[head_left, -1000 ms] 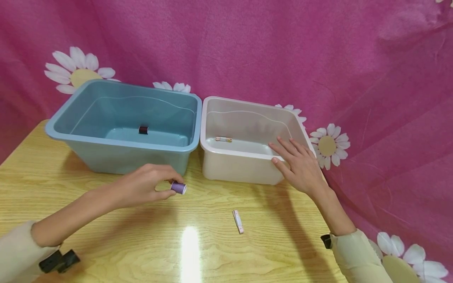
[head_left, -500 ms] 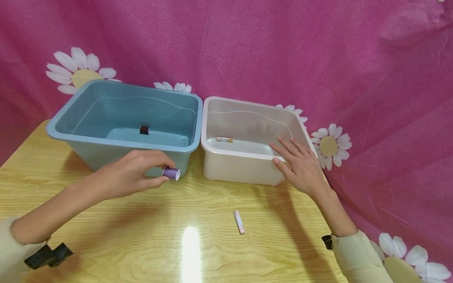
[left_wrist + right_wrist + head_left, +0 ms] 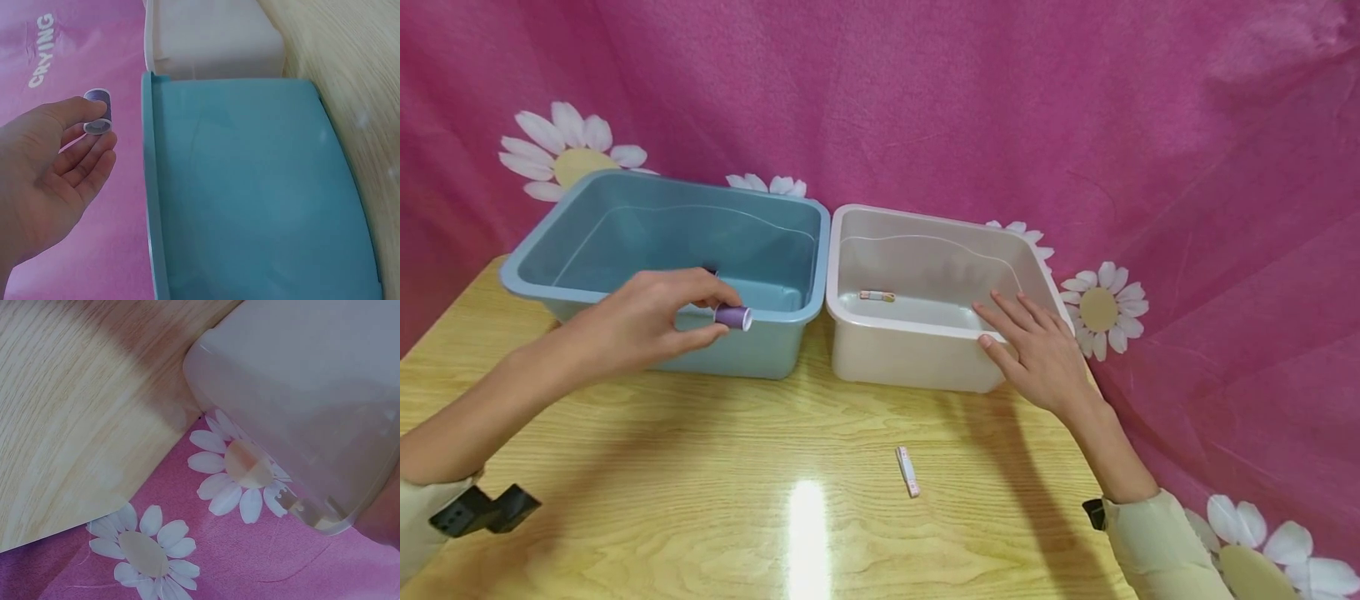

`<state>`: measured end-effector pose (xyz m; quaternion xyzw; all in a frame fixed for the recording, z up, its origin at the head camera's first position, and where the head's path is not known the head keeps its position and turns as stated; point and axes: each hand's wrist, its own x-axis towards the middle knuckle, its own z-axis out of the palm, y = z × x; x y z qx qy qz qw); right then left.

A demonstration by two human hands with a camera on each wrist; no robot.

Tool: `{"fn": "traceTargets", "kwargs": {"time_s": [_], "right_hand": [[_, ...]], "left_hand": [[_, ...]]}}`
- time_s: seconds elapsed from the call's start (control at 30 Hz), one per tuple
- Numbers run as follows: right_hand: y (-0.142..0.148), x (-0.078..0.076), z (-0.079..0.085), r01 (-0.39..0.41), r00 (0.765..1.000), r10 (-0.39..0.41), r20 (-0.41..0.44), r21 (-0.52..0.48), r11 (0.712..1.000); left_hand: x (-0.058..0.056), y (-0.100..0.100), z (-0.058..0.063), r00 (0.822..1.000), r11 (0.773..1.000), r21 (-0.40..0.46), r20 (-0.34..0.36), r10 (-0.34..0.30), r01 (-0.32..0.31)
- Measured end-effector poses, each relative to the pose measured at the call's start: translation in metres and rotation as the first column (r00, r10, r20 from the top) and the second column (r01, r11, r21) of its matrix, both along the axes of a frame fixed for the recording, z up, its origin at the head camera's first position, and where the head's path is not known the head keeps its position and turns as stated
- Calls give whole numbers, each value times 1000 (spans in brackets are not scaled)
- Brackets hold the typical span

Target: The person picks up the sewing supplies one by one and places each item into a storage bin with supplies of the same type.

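Between thumb and fingers my left hand (image 3: pixel 647 321) pinches a spool of purple thread (image 3: pixel 733 317), held at the front rim of the blue bin (image 3: pixel 760 346). The left wrist view shows the spool (image 3: pixel 98 111) with its white ends, above the bin's rim level. A dark spool (image 3: pixel 711 272) in the blue bin is mostly hidden behind the hand. My right hand (image 3: pixel 1037 354) rests, fingers spread, on the front right rim of the beige bin (image 3: pixel 910 358). Inside that bin lies a small folded tape measure (image 3: pixel 877 296).
A second folded tape measure (image 3: pixel 907 472), white and pink, lies on the wooden table (image 3: pixel 700 500) in front of the bins. Behind the bins hangs a pink cloth (image 3: pixel 895 100) with daisies. The two bins stand side by side, rims close together.
My left hand has risen and moved left with the purple spool, from over the table to the blue bin's front rim. The right hand has stayed in place.
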<state>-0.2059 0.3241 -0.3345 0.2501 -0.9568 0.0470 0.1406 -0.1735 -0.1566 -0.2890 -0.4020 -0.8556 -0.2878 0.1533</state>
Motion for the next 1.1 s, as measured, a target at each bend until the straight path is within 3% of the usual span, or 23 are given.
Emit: {"fn": "traceTargets", "kwargs": {"time_s": [0.27,0.4,0.6,1.1], "right_hand": [[0,1,-1,-3,1000,3,0,-3,1000],[1,1,-2,-6,1000,6,-2,-9,1000],[0,-1,-2,-11,1000,11,1,-13,1000],[0,-2,-2,-10,1000,10,1,-13,1000]], "left_hand": [[-14,-11,1,992,993,-28,59,114,-112],[-23,-16,5,972,979,-79,128,198,-189],[-38,-20,8,940,959,-126,204,275,-253],[-80,-24,2,876,937,-234,351,332,-261]]}}
